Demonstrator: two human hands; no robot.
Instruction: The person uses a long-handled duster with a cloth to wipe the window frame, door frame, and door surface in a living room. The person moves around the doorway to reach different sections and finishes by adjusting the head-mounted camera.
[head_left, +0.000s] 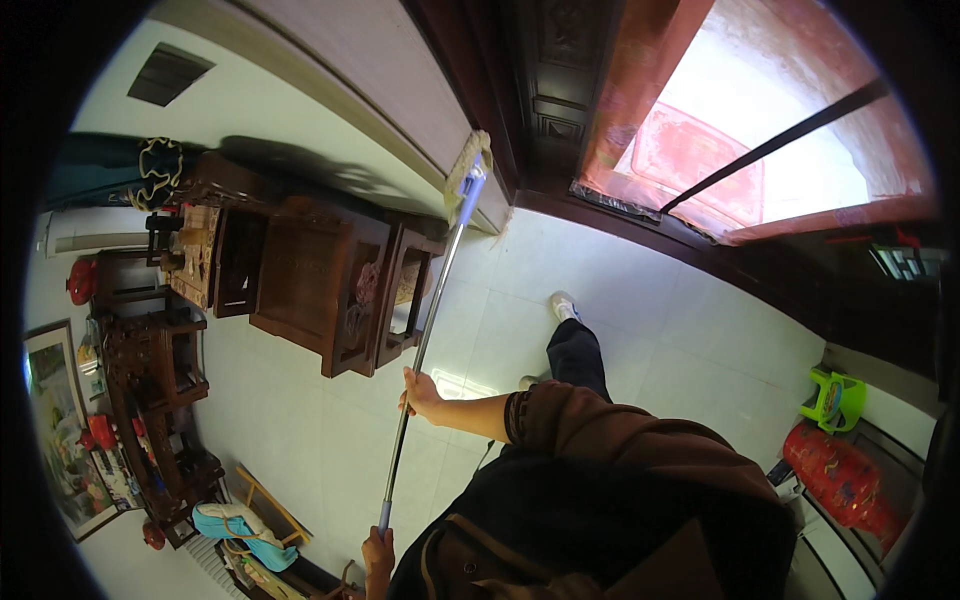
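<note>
A mop (436, 300) with a metal pole runs from the bottom of the view up to the wall beside the dark door frame. Its pale, shaggy head (454, 180), on a lilac plastic holder, rests against the wall's corner edge. One hand, which I take as my left hand (420, 393), is closed around the middle of the pole, its arm in a brown sleeve. Lower down, my right hand (379, 553) grips the pole's lilac end; part of it is cut off by the picture's bottom edge.
Dark carved wooden furniture (300, 285) stands along the wall at left. A green plastic stool (834, 401) and a red patterned vase (832, 465) are at right. Tiled floor (675, 322) lies below the doorway. A bright window with red curtains (637, 67) is at upper right.
</note>
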